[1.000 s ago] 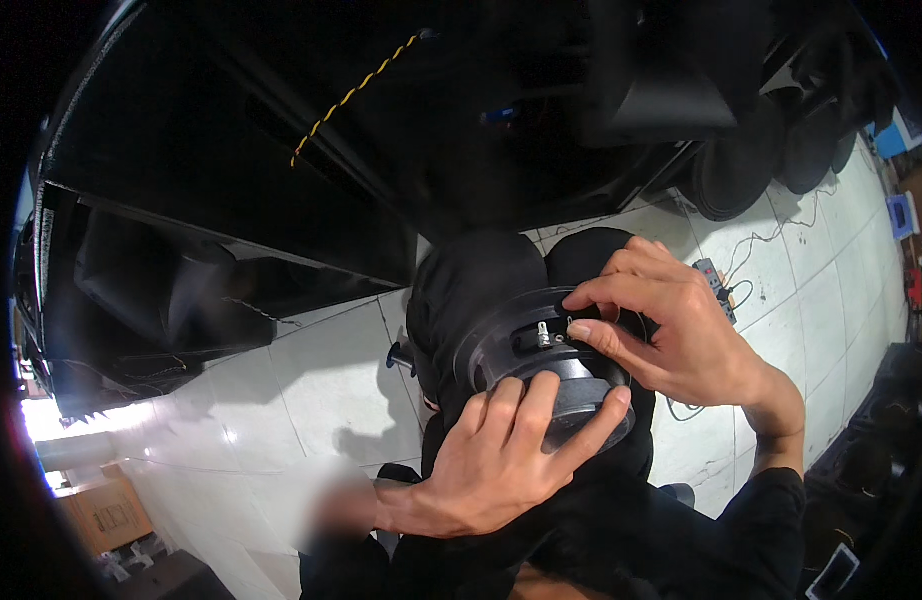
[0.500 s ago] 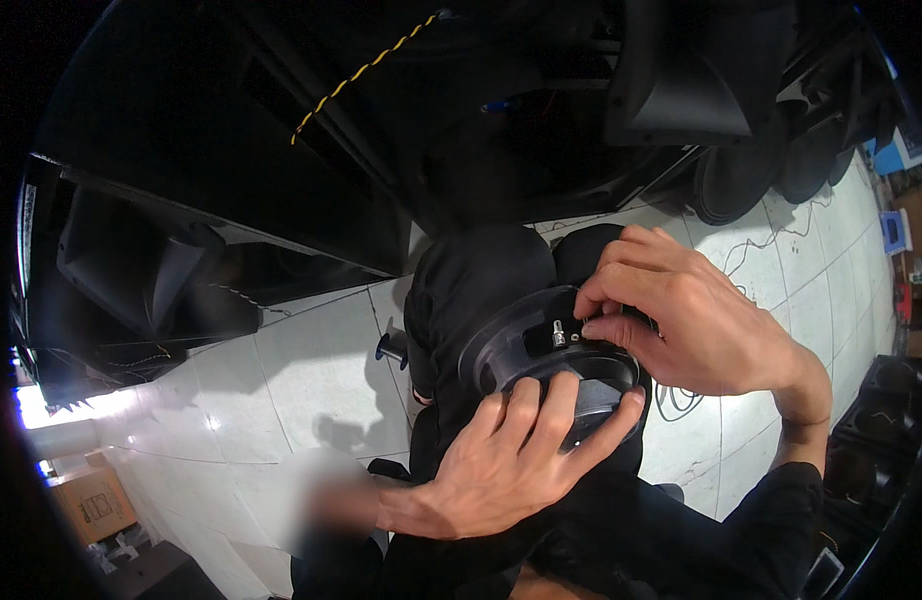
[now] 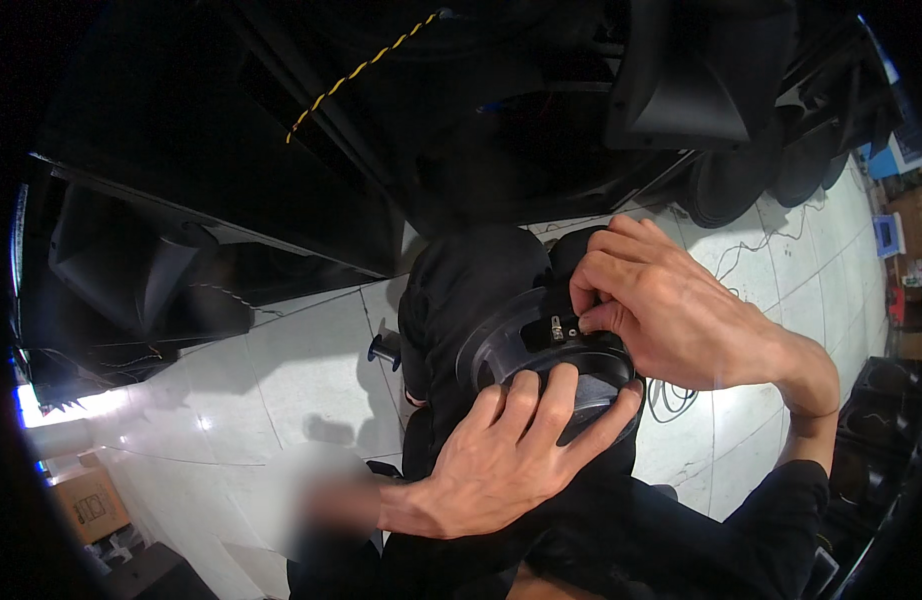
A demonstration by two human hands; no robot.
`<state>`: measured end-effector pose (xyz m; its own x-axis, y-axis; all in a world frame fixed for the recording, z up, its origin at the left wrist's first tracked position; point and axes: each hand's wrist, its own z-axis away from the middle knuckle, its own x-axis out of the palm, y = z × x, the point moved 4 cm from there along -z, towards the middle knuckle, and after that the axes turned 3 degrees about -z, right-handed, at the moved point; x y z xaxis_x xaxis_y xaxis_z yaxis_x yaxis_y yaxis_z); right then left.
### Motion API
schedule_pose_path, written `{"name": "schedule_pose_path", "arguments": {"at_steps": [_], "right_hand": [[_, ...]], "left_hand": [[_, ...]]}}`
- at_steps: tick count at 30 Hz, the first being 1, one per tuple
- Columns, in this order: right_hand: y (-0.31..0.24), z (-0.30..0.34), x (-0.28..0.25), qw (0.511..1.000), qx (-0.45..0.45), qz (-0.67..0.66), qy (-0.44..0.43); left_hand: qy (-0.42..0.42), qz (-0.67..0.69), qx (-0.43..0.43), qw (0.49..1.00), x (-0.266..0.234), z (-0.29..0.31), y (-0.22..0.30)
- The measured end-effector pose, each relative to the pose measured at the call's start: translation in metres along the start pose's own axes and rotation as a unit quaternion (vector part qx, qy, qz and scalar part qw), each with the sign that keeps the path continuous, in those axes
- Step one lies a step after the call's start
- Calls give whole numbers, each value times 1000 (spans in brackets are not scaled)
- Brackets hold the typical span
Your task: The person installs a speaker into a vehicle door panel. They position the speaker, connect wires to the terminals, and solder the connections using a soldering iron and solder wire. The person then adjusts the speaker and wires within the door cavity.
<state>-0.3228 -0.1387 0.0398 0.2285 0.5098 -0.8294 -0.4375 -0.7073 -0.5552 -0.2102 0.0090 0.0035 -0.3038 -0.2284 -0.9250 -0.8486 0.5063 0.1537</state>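
Here at the lap, a black round speaker driver with a ribbed frame (image 3: 501, 345) rests on the person's black-trousered legs (image 3: 476, 275), but much of it is covered. The left hand (image 3: 516, 450) is clamped over its near side, fingers curled on one side and thumb on the other, blocking that part of the rim. The right hand (image 3: 584, 312) bends in from the right, thumb and forefinger drawn close beside a small silver metal terminal (image 3: 557, 328); whether they grip anything is impossible to tell, the fingertips hide it. A smeared pale blur covers the left wrist, and the right sleeve runs off below.

Underneath, a white tiled floor (image 3: 301, 395) catches shadow and glare, its seams bowing toward the rim. Up top it's dark: a black box-shaped cabinet (image 3: 171, 190) melts into the gloom, its inside hard to read, with a yellow-and-black twisted wire (image 3: 359, 74) standing out sharply.

A black flared plastic horn (image 3: 696, 105) sits upper right, cut by the top edge, black round cones (image 3: 716, 185) below it. A thin dark cable coil (image 3: 671, 402) lies partly behind the right hand. Lower left, a brown cardboard box (image 3: 89, 503).
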Motion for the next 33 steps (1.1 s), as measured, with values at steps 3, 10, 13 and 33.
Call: {"name": "schedule_pose_path", "arguments": {"at_steps": [3,10,13,33], "right_hand": [[2,1,3,1000,14,-4,12],[4,2,1,1000,-4,-23,12],[-4,-4,-6,998,-17,-49,30],[-9,-23,1,998,-38,5,-44]], "left_hand": [[-1,11,2,1000,1,1,0],[4,15,1,1000,1,0,0],[6,11,1,1000,-1,0,1],[-4,-21,17,1000,8,-1,-3]]}}
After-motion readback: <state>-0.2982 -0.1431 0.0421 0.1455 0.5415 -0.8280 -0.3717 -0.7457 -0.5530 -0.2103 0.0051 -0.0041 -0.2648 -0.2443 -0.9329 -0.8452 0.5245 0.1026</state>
